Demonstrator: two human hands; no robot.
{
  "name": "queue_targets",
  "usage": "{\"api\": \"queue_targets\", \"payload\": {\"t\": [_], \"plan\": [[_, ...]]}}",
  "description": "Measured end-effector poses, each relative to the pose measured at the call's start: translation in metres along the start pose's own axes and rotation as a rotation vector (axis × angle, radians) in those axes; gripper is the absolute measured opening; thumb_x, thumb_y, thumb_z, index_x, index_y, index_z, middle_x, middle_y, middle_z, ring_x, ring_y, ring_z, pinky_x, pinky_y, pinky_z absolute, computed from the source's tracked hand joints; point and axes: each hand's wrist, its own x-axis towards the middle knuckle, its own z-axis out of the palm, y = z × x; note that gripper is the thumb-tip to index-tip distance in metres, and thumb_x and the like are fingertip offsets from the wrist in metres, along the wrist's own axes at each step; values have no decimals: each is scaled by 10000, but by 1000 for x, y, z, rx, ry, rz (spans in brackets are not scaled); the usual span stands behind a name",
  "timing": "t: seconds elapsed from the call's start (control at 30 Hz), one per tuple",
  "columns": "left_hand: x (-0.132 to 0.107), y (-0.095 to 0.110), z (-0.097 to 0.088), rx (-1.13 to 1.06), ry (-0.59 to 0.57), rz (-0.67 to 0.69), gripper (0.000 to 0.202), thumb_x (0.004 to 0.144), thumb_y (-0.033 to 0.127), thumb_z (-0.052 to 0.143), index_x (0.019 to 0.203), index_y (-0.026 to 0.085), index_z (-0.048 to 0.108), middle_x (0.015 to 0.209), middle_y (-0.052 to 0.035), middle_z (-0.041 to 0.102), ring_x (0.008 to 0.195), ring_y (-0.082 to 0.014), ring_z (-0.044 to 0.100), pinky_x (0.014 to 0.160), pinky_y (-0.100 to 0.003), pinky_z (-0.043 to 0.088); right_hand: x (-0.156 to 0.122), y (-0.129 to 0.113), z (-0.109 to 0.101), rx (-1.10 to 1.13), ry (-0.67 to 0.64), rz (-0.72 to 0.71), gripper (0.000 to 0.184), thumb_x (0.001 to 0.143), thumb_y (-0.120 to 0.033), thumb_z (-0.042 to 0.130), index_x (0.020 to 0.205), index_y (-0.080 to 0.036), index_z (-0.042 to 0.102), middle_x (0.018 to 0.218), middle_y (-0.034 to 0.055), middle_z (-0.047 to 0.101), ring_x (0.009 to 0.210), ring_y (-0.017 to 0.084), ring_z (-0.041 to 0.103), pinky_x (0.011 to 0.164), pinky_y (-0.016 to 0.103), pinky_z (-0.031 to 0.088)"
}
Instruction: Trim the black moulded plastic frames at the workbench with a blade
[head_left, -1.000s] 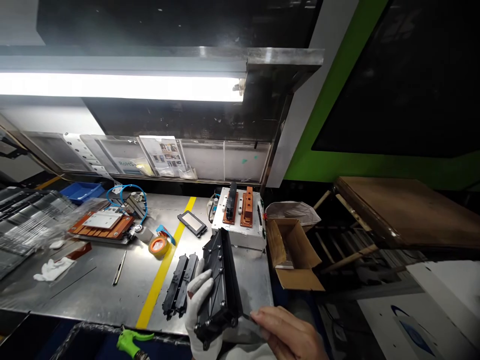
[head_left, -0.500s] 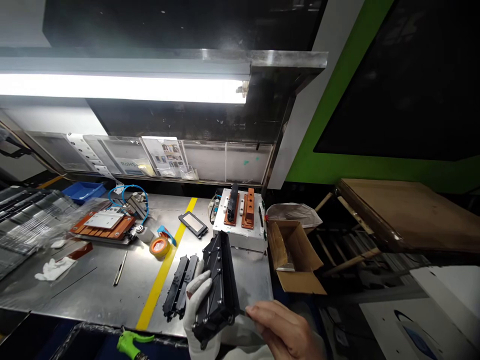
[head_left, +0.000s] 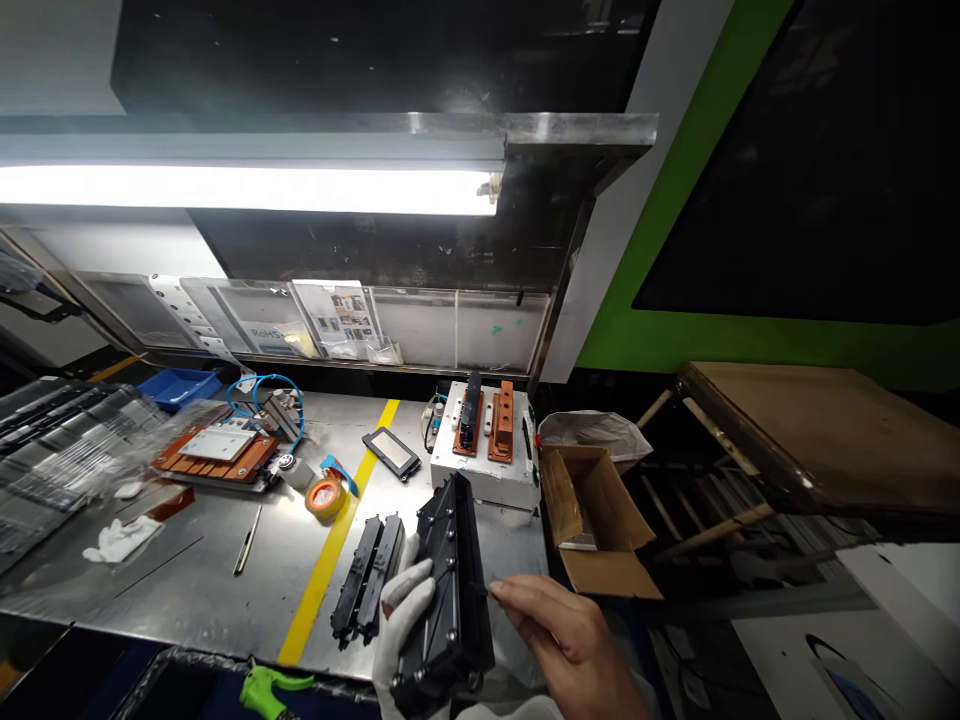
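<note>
My left hand (head_left: 407,610), in a white glove, is wrapped round a long black plastic housing (head_left: 448,590) with screws and ribs along its face. The housing is tilted upright above the front of the bench. Just right of its side edge, my bare right hand (head_left: 559,635) has thumb and fingers pinched together; whatever lies between the fingertips is too small to make out. Left of the gloved hand, two narrow black plastic parts (head_left: 367,580) lie side by side on the metal bench. Farther back lies a flat black frame (head_left: 391,453) with a pale centre.
A grey fixture block (head_left: 484,480) with orange nests stands at the back right, beside an open cardboard box (head_left: 600,520). On the left are orange tape (head_left: 325,496), a knife (head_left: 247,540), a white glove (head_left: 120,540) and an orange fixture (head_left: 217,450). A green air gun (head_left: 270,690) hangs in front.
The housing has turned slightly, showing more of its right side, and sits a little lower and farther right. My right fingertips have risen along its edge. The view has shifted slightly.
</note>
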Motion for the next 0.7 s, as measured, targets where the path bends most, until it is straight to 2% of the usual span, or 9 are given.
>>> {"api": "queue_targets", "payload": {"t": [0.13, 0.23, 0.3, 0.43, 0.7], "plan": [[1, -2, -4, -6, -87, 127, 352, 918, 153, 524, 1238, 217, 655, 1319, -53, 643, 1290, -222, 581, 1093, -305, 490, 5, 5, 0, 29, 6, 40, 241, 986, -256, 551, 1109, -269, 758, 1061, 40, 775, 977, 179, 728, 845, 230, 586], [1, 0, -3, -37, -59, 103, 326, 965, 239, 477, 1231, 241, 665, 1280, -27, 653, 1220, -176, 606, 1089, -254, 457, 8, 9, 0, 47, 12, 79, 227, 987, -282, 563, 1093, -278, 764, 1080, 32, 772, 1000, 174, 724, 873, 230, 578], [-2, 2, -1, -38, 7, 46, 312, 967, 267, 477, 1203, 262, 680, 1252, -18, 665, 1197, -181, 613, 1073, -270, 458, 10, 12, 1, 60, -2, 84, 231, 989, -284, 560, 1103, -280, 761, 1095, 31, 768, 1017, 174, 720, 884, 236, 575], [-10, -2, 1, -1, 36, -21, 315, 962, 343, 463, 1165, 283, 697, 1255, -46, 685, 1183, -242, 638, 1029, -383, 498, 15, 15, 1, 73, 1, 81, 234, 990, -295, 557, 1103, -275, 761, 1094, 36, 768, 1025, 182, 718, 885, 251, 578], [-3, 3, 5, -3, 104, 67, 313, 969, 296, 458, 1177, 288, 693, 1208, -49, 716, 1101, -238, 662, 971, -391, 514, 28, 17, -1, 86, -4, 48, 223, 987, -307, 571, 1087, -276, 767, 1083, 30, 772, 1008, 190, 719, 891, 267, 572]]}}
